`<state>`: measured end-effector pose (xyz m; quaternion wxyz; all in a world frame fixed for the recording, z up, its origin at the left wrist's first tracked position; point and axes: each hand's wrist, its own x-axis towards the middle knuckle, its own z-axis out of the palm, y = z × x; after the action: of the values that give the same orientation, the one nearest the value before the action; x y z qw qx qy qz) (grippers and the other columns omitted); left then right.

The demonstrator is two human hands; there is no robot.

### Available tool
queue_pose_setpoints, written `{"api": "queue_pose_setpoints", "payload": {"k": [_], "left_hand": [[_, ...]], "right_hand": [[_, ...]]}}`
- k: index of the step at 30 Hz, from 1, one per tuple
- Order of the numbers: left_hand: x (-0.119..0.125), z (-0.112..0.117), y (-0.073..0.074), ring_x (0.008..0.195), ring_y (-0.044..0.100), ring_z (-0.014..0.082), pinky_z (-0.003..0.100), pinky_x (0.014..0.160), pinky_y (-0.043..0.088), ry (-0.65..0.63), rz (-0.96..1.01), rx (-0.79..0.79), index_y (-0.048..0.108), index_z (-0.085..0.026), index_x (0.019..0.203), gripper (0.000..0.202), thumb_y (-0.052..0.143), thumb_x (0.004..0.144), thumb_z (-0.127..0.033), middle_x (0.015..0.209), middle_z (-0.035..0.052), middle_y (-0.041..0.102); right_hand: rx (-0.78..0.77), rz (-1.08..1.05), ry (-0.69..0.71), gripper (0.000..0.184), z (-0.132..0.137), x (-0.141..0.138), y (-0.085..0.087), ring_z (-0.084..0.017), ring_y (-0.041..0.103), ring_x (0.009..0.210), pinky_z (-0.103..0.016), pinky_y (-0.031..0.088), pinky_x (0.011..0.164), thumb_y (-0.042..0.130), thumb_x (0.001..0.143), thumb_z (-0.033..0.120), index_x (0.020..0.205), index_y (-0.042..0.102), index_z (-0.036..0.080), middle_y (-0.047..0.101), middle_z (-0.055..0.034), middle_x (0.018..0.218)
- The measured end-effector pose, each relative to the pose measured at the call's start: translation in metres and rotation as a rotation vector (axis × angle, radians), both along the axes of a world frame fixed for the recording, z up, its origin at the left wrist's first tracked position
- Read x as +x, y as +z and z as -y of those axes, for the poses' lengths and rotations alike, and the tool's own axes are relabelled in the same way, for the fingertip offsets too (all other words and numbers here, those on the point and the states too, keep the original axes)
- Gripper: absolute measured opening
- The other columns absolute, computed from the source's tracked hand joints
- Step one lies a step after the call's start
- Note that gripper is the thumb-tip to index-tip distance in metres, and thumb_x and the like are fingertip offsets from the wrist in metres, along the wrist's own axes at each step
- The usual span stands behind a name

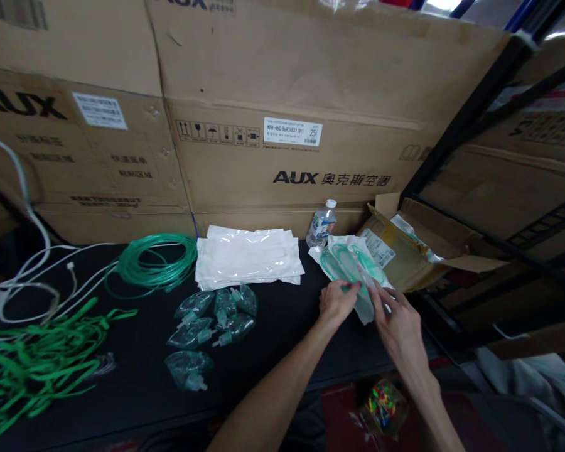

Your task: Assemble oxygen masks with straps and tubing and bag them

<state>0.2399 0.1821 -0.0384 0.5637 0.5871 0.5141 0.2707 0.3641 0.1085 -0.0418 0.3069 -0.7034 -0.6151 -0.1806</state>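
Observation:
At the right of the black table I hold a clear and white pouch with something green inside. The fingers of my left hand are closed on its left side. My right hand pinches its right edge. More pouches with green tubing lie just beyond my hands, partly hidden by the held one. Left of my hands, several clear green masks sit on the table, and behind them is a stack of flat white packets.
A water bottle stands behind the pouches, beside an open carton. Coiled green tubing, white cables and tangled green straps cover the left. Large cardboard boxes wall the back. A box of coloured pieces sits below.

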Motion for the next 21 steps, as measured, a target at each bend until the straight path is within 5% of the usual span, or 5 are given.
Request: {"api": "queue_pose_setpoints", "payload": {"k": [7,13,21], "left_hand": [[-0.020,0.004,0.003,0.109,0.068,0.0243,0.047,0.097,0.056,0.076,-0.083,0.205,0.069,-0.019,0.117,0.025,0.065,0.100,-0.037,0.123,0.0091,0.070],[-0.044,0.009,0.006,0.112,0.068,0.0270,0.040,0.105,0.049,0.134,-0.064,0.354,0.069,-0.019,0.118,0.025,0.062,0.101,-0.035,0.120,0.0110,0.071],[-0.067,0.036,0.011,0.129,0.061,0.0390,0.047,0.109,0.045,0.093,-0.101,0.383,0.038,-0.019,0.159,0.064,0.054,0.103,-0.046,0.140,0.0216,0.061]], "right_hand": [[-0.071,0.043,-0.048,0.056,-0.015,-0.004,0.032,-0.034,0.076,0.090,-0.045,0.059,0.081,0.037,0.109,0.048,0.123,0.078,0.012,0.075,-0.0218,0.110],[-0.177,0.081,-0.084,0.049,-0.037,-0.013,0.034,-0.034,0.077,0.093,-0.046,0.061,0.079,0.044,0.108,0.046,0.134,0.072,0.018,0.075,-0.0220,0.121],[-0.019,0.042,-0.104,0.075,0.002,-0.015,0.032,-0.044,0.071,0.115,-0.060,0.060,0.095,0.036,0.102,0.068,0.130,0.074,0.009,0.069,-0.0270,0.131]]}}
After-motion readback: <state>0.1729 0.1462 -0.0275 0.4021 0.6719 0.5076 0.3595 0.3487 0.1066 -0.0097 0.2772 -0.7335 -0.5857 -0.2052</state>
